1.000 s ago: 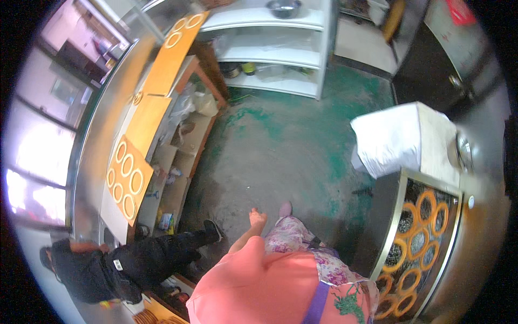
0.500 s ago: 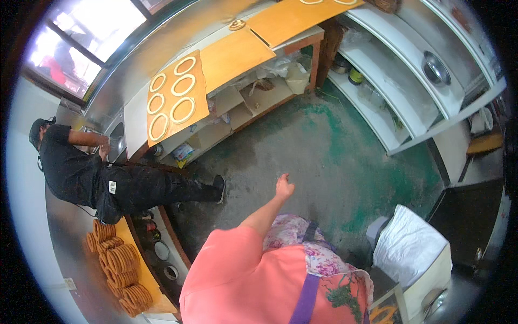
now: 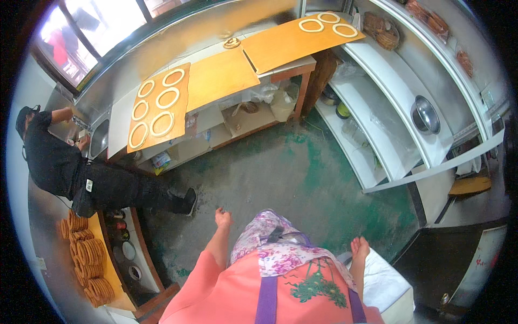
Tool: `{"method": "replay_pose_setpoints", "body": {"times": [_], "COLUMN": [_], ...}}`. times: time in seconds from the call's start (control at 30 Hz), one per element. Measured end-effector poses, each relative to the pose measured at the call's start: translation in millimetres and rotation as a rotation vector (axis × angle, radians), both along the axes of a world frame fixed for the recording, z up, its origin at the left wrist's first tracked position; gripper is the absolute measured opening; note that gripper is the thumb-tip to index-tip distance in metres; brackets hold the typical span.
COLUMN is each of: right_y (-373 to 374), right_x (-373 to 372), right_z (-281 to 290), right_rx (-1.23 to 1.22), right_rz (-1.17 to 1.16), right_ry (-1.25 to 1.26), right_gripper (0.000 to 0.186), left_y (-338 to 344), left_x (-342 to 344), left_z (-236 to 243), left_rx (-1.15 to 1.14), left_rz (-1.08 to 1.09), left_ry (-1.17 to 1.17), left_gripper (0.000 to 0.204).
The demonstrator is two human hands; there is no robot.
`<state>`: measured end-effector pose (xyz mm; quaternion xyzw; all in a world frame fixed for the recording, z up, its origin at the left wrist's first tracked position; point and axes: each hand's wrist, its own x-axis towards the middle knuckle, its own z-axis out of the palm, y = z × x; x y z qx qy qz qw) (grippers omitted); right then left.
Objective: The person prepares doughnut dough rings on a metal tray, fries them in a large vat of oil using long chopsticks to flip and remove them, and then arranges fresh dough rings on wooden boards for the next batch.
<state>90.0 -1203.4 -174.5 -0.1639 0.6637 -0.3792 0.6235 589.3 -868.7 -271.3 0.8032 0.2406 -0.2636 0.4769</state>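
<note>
My left hand (image 3: pixel 223 217) hangs over the floor in front of my floral apron (image 3: pixel 280 237), its fingers loosely bent and apart, with nothing seen in it. Off to the right, my right hand (image 3: pixel 360 247) is open and empty beside a white cloth-like cover (image 3: pixel 383 278). Neither hand touches a work surface. Ahead on the left, several pale dough rings (image 3: pixel 168 98) lie on a wooden board (image 3: pixel 181 110) on the counter. Three more dough rings (image 3: pixel 311 25) rest on the far board (image 3: pixel 280 46), and a small coiled piece (image 3: pixel 231 42) sits behind the middle board (image 3: pixel 221 75).
A person in black (image 3: pixel 54 156) bends at the sink (image 3: pixel 99 139) on the left. Stacks of brown baked rings (image 3: pixel 89 256) stand on a board at lower left. White shelves (image 3: pixel 399 119) with a metal bowl (image 3: pixel 426 115) curve along the right. A dark door (image 3: pixel 442 270) is at lower right.
My view has swung right and the counter appears farther left. My left hand has drawn back closer to my body; my right hand has come into view. The person in black has raised one arm.
</note>
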Motion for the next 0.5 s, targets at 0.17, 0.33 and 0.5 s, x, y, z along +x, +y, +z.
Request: {"method": "replay_pose_setpoints", "body": {"times": [0.17, 0.33, 0.5], "right_y": [-124, -168, -178], "right_x": [137, 301, 458], "right_z": [47, 55, 69], "right_rx": [-0.134, -0.059, 0.070], "right_rz": [0.243, 0.510, 0.730], "right_ry": [-0.009, -0.070, -0.084], "right_gripper": [0.028, 0.033, 0.036], "left_y": [-57, -85, -84], "left_x": [45, 155, 289], "left_z": [62, 94, 58], "left_rx": [-0.345, -0.611, -0.840], "left_rz": [0.245, 0.456, 0.624], "left_ry": [0.032, -0.088, -0.090], "left_gripper": [0.058, 0.064, 0.066]}}
